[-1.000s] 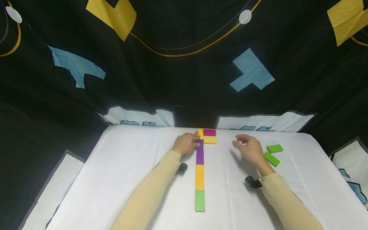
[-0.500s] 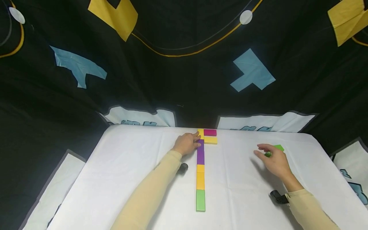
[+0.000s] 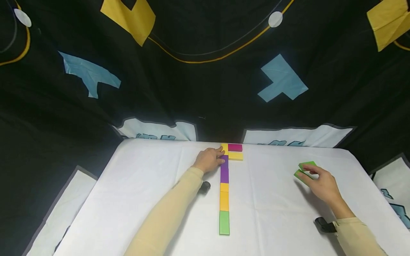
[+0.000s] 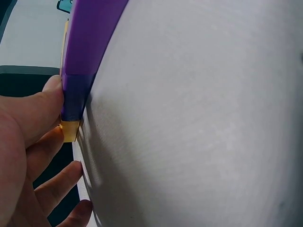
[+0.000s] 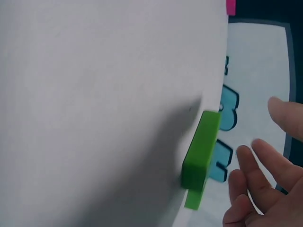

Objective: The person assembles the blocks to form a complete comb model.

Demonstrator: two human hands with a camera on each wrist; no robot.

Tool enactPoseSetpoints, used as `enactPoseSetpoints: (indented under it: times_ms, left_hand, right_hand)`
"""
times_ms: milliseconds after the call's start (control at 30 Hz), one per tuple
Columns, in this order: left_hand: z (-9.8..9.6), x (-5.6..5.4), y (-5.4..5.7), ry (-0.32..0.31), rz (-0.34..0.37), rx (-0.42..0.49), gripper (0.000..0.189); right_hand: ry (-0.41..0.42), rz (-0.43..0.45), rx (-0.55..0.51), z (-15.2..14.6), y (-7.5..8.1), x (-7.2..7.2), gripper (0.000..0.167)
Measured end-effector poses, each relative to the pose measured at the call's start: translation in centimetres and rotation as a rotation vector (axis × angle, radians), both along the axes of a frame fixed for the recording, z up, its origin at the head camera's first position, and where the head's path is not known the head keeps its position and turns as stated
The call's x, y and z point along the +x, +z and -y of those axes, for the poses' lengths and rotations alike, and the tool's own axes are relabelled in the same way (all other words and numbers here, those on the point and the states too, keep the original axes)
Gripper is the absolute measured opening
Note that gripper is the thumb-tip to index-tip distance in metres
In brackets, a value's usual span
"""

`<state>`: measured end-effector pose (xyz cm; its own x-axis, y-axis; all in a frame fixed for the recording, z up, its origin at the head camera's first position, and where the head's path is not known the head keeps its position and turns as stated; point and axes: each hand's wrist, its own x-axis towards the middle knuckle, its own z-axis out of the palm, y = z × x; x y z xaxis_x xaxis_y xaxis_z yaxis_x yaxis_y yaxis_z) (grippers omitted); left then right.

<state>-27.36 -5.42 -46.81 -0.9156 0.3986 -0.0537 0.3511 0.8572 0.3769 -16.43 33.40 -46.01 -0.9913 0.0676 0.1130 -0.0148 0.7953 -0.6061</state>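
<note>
A line of flat blocks runs down the middle of the table: yellow (image 3: 225, 147), purple (image 3: 224, 174), orange (image 3: 224, 201) and light green (image 3: 224, 224). My left hand (image 3: 207, 160) rests at its far end from the left side, the fingers by the yellow block. In the left wrist view, the thumb (image 4: 49, 97) touches the side of the purple block (image 4: 92, 38). On the right, my right hand (image 3: 324, 184) hovers over two bright green blocks, one farther (image 3: 311, 163) and one nearer (image 3: 298, 174). In the right wrist view its spread fingers (image 5: 267, 184) are apart from the green block (image 5: 202, 146).
Right of the line's far end lie a magenta block (image 3: 235, 147) and a pale yellow block (image 3: 236, 156). White cloth covers the table (image 3: 266, 199). A black curtain (image 3: 205, 96) with coloured patches hangs behind the far edge.
The right hand has moved right, away from the middle of the table, to the two green blocks. The left hand has stayed at the far end of the line.
</note>
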Motion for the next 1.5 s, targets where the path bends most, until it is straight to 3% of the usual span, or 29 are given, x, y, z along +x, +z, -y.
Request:
enactPoseSetpoints:
  times_ms: [233, 567, 800, 900, 1233, 1500]
  left_hand:
    - [-0.1, -0.1, -0.2, 0.004, 0.004, 0.01, 0.047]
    - [0.0, -0.1, -0.2, 0.004, 0.011, 0.009, 0.048]
    - [0.0, 0.0, -0.1, 0.008, 0.005, 0.014, 0.048]
    - [0.0, 0.0, -0.1, 0.005, 0.003, 0.014, 0.047]
    - [0.0, -0.2, -0.1, 0.008, 0.003, 0.007, 0.048]
    - [-0.1, -0.3, -0.2, 0.009, 0.007, 0.0, 0.048]
  right_hand:
    - [0.01, 0.107, 0.096, -1.1, -0.5, 0.1, 0.058]
    - [0.081, 0.109, 0.173, -1.7, -0.9, -0.3, 0.04]
    - [0.102, 0.089, 0.185, -1.7, -1.1, -0.5, 0.037]
    - [0.079, 0.105, 0.172, -1.7, -1.1, -0.4, 0.043]
    - [-0.125, 0.228, 0.162, 0.2, -0.7, -0.1, 0.092]
    - [-0.177, 0.312, 0.184, 0.8, -0.6, -0.6, 0.095]
